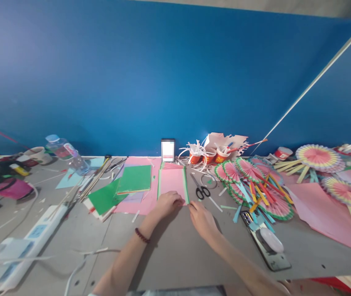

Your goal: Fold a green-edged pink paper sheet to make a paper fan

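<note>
A pink sheet of paper (172, 181) with green strips along both sides lies in front of me, its far end folded into narrow pleats. My left hand (169, 201), a dark beaded bracelet on its wrist, has its fingers curled and closed on the sheet's near edge. At the near right corner, my right hand (199, 218) pinches the same edge with its fingertips. How far the fingers reach under the paper is hidden. Black-handled scissors (202, 192) lie just beyond my right hand, beside a roll of clear tape (208, 181).
Green paper squares (135, 179) and thin sticks (95, 181) lie to the left, near a tilted plastic bottle (67, 152) and a power strip (36, 238). A lit phone (167, 150) stands by the wall. Pleated paper fans (249, 172) and another phone (268, 246) are right.
</note>
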The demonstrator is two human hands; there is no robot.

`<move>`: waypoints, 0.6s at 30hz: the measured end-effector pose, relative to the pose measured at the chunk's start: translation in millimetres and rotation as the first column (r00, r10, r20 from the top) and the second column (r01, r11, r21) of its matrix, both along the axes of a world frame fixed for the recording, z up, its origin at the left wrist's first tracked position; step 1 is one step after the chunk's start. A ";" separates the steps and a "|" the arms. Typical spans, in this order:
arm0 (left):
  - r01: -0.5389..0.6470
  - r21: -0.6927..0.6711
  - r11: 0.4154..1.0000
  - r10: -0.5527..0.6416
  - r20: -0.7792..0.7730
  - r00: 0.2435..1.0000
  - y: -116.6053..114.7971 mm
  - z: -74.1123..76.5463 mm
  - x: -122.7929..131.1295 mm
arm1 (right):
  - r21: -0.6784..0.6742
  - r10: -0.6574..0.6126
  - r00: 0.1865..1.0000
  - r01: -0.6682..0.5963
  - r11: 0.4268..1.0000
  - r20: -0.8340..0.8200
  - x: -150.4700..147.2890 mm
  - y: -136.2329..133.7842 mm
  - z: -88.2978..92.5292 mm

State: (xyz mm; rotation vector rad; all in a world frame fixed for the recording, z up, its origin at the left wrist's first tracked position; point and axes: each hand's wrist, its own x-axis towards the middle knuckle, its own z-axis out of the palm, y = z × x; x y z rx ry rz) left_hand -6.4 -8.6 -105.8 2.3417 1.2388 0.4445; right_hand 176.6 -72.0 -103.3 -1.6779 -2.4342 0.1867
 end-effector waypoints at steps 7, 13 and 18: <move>0.000 -0.010 1.000 0.000 0.013 1.000 -0.4 -0.7 -1.3 | 0.106 0.006 1.000 -0.008 0.994 0.025 -2.5 -8.0 -12.7; 0.003 0.002 1.000 -0.003 0.003 1.000 -1.9 -0.1 -2.1 | 0.191 0.030 0.997 -0.044 0.981 0.075 -1.5 -8.5 -25.1; 0.008 0.008 1.000 -0.008 0.013 1.000 -3.4 -0.1 -2.1 | 0.228 0.032 0.997 -0.047 0.973 0.068 0.5 -8.5 -29.8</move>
